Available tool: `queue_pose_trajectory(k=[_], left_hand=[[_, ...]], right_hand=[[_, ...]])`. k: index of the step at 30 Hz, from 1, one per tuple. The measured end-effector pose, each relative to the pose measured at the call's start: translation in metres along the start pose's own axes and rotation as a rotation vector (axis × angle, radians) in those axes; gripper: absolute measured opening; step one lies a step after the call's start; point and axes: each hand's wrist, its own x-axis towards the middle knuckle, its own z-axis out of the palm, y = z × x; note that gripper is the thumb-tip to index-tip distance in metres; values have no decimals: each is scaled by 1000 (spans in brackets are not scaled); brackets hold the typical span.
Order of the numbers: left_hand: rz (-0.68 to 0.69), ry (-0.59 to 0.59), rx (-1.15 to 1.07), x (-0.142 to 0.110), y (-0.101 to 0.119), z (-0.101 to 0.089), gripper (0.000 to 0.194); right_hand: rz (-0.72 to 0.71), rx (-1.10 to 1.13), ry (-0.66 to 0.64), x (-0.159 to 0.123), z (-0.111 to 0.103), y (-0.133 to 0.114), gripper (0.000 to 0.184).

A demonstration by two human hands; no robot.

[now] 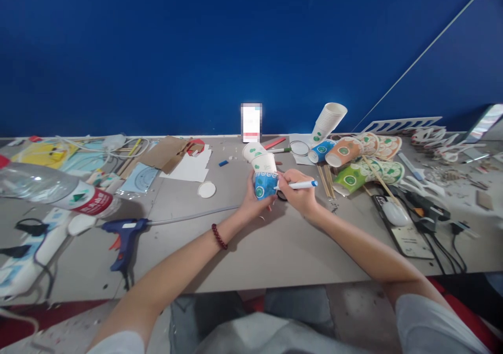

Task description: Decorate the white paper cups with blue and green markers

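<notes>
My left hand (pixel 256 199) is wrapped round a blue patterned paper cup (pixel 265 185), held upright over the middle of the table. A white paper cup (pixel 264 163) with green leaf prints shows directly above its rim; whether it sits in the blue cup or behind it I cannot tell. Another white cup (pixel 252 150) stands just beyond. In my right hand (pixel 299 192) is a white marker pen (pixel 301 185) with a blue end, pinched between thumb and fingers. Its tip end meets the right side of the blue cup. A dark ring-shaped thing below is mostly hidden by my right hand.
A phone (pixel 251 123) leans on the blue wall. At right are stacked white cups (pixel 330 122), coloured cups (pixel 345 152), wooden sticks (pixel 325 181) and a second phone (pixel 404 228). Left are a blue glue gun (pixel 126 233), a water bottle (pixel 58 186), cardboard (pixel 165 152) and a power strip (pixel 35 249).
</notes>
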Motion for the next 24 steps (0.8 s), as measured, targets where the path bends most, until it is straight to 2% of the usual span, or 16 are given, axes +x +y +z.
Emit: queue_pose_trajectory(k=[3,9,16,22,24], left_hand=[[-30,6,14,0,1,0,129],[-35,6,-8,0,1,0,134],[-20,-10,-25,-1,0,1,135],[-41,-5,-45,-3,2,0,131],[-31,1,-62,-1,0,-1,131]], right_hand=[[42,-59,29,2,-2,0,44],[36,20,-26,2,0,-1,44],[150,81,112,2,-3,-4,30],[280,262,49,3,-4,-1,43],[306,281,46,4,-3,-1,40]])
